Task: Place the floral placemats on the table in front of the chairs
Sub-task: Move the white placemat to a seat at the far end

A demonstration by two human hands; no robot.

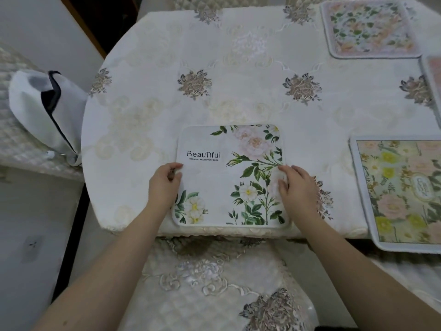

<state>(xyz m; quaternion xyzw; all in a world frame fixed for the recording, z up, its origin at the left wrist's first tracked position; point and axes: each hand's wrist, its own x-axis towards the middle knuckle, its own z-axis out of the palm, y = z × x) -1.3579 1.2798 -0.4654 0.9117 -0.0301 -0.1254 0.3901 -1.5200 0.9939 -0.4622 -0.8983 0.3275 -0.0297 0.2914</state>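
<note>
A white floral placemat (230, 177) is pinched by the left hand (164, 185) and pressed flat-fingered by the right hand (297, 189) onto the embroidered tablecloth (238, 91) above a quilted chair (214, 283).

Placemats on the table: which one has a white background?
The placemat printed "Beautiful", under both hands; the others have coloured, flower-filled grounds with grey borders.

Four floral placemats lie on one table (238, 68): a white placemat (229, 177) at the near edge, a yellow-flowered placemat (403, 194) near right, a pink placemat (370, 27) far right, and a cut-off placemat (433, 84) at the right border. Two hands are in view, the left hand (164, 185) and the right hand (298, 189). One chair seat (214, 283) sits nearest. One white cloth bundle (45, 108) lies far left.
</note>
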